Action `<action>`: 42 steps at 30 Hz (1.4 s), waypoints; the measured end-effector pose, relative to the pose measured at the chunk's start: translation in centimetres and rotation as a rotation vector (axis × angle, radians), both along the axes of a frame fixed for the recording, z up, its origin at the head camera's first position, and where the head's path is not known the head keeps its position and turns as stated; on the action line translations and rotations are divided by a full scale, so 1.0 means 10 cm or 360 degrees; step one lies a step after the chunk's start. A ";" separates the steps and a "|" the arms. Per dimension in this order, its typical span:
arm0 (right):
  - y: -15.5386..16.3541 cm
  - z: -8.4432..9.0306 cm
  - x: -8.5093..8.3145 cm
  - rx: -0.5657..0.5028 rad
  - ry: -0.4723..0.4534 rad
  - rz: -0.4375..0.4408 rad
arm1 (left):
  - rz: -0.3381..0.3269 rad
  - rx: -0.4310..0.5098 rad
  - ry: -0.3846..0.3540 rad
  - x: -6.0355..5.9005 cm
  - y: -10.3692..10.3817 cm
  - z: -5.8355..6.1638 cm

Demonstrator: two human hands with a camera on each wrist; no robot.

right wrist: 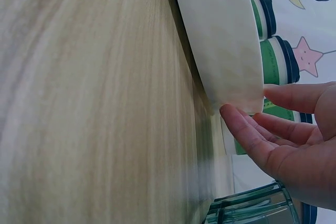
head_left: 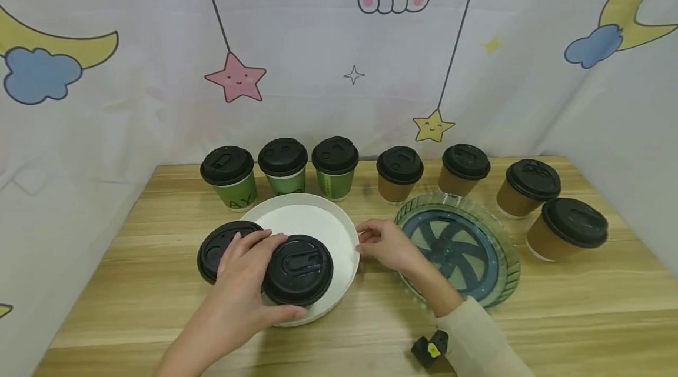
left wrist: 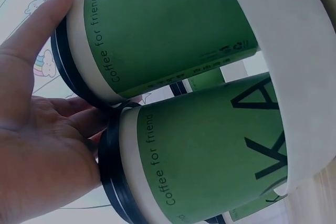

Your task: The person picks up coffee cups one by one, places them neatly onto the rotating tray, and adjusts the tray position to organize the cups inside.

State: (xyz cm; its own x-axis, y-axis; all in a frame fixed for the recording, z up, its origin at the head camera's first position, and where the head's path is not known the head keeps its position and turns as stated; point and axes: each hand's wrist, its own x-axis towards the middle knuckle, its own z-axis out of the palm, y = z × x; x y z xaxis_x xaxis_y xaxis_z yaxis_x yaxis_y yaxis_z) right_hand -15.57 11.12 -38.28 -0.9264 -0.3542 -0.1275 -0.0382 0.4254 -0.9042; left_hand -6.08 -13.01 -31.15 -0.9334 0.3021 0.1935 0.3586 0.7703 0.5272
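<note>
My left hand [head_left: 241, 283] grips a green paper coffee cup [left wrist: 168, 30] by its black lid [head_left: 299, 270], thumb on the near side and fingers on the far side. This cup stands in a round white tray [head_left: 333, 230], whose wall hides its base. Against the fingers' outer side is a second green coffee cup [left wrist: 210, 150], its black lid [head_left: 228, 244] partly covered by the hand; I cannot tell whether its base is inside the tray. On the tray's right side, my right hand [head_left: 389, 244] pinches the rim between thumb and fingers.
Three green lidded cups [head_left: 335, 168] stand behind the tray. Several brown lidded cups [head_left: 399, 174] curve round the back and right of a clear greenish round tray [head_left: 508, 271]. A small black object [head_left: 430, 349] with a yellow mark is by the right sleeve. A printed cloth hangs behind.
</note>
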 end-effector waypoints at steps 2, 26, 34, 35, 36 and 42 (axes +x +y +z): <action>0.00 0.00 0.00 0.0006 0.0004 -0.0001 | -0.0003 -0.0016 0.0016 0.00 0.00 -0.01; 0.00 0.01 -0.01 -0.0006 0.0021 0.0014 | -0.0072 -0.0005 0.0023 0.01 -0.04 0.02; 0.00 -0.01 0.00 -0.0009 0.0012 0.0001 | -0.0088 0.0001 -0.0006 0.01 -0.06 0.03; 0.00 -0.01 0.00 -0.0014 0.0009 0.0003 | -0.0086 0.0007 -0.0012 0.01 -0.06 0.03; 0.00 -0.01 0.00 -0.0018 0.0008 0.0004 | -0.0084 0.0014 -0.0016 0.02 -0.06 0.04; 0.00 -0.01 0.00 -0.0037 -0.0011 -0.0003 | -0.0053 0.0052 -0.0030 0.03 -0.07 0.14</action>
State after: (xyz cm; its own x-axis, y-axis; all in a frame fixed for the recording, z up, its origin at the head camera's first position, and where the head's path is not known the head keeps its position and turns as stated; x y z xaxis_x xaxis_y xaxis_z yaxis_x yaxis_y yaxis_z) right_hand -15.54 11.12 -38.38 -0.9263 -0.3552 -0.1257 -0.0311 0.4046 -0.9140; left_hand -5.75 -13.67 -29.76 -0.9265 0.3272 0.1859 0.3736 0.7405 0.5587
